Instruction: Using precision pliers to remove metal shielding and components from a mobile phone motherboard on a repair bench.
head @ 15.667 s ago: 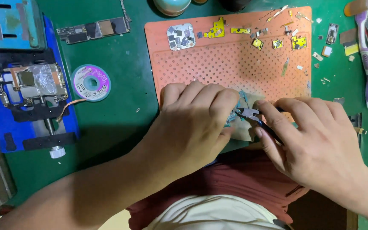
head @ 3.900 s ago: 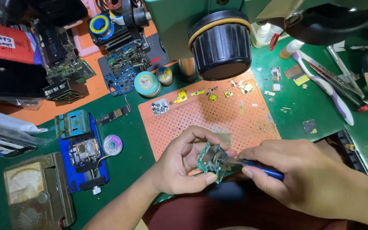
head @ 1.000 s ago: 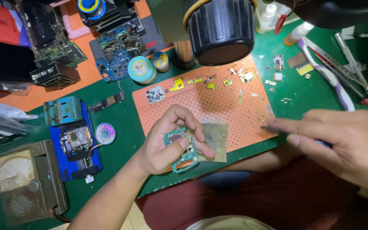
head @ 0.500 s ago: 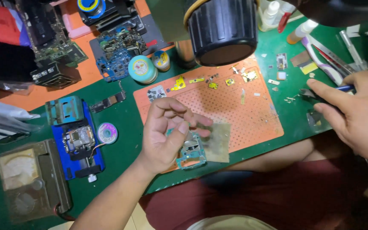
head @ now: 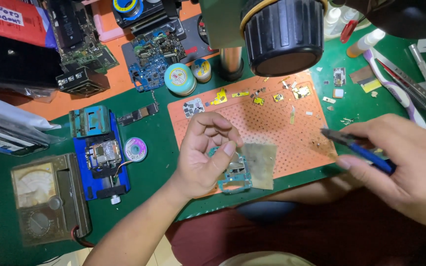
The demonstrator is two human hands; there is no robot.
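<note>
The small teal circuit board [head: 232,173] lies at the near edge of the orange perforated mat [head: 277,133], pinned under the thumb and fingers of my left hand [head: 204,155] — a thin, dull metal shield [head: 260,165] lies just right of it, touching. My right hand [head: 410,165] grips blue-handled tweezers [head: 358,147], the dark tips pointing left over the mat's right edge. Tiny yellow and silver parts dot the mat's far side. A round black microscope head [head: 283,34] hangs beyond — a boxy meter [head: 45,197] sits far left on the green table [head: 159,148].

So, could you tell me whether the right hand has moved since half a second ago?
Yes. The right hand, holding the pliers, has come back from the tools at the mat's far right toward its right edge.
</note>
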